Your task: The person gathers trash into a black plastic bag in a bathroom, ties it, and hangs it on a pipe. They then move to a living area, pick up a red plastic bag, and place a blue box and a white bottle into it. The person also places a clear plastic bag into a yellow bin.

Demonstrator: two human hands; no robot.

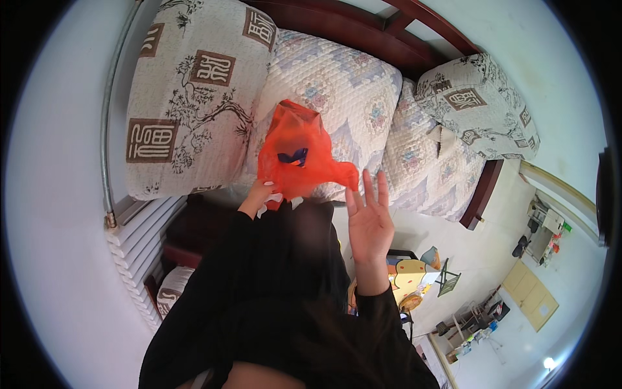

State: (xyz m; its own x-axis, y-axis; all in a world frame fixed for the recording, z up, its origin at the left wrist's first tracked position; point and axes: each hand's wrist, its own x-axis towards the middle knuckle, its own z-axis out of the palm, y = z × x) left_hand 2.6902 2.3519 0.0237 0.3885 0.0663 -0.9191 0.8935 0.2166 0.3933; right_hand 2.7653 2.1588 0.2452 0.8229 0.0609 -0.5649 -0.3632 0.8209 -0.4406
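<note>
A thin red plastic bag [303, 170] rests on the floral quilted seat pad [335, 92] of a sofa, a dark blue item with a bit of orange showing at its middle. At the bag's near left edge is my left hand [261, 195], its fingers curled on the bag and something white; where its fingertips close is partly hidden. My right hand [370, 219] is raised palm up with its fingers apart, beside a twisted end of the bag. Whether its fingertips touch that end cannot be told.
Patterned cushions [209, 92] [478, 104] stand at both sides of the dark wooden sofa frame [350, 29]. White radiator fins [141, 253] and a pipe [114, 121] are at the left. On the floor at the right are a yellow patterned box [410, 277] and a green folding stool [448, 282].
</note>
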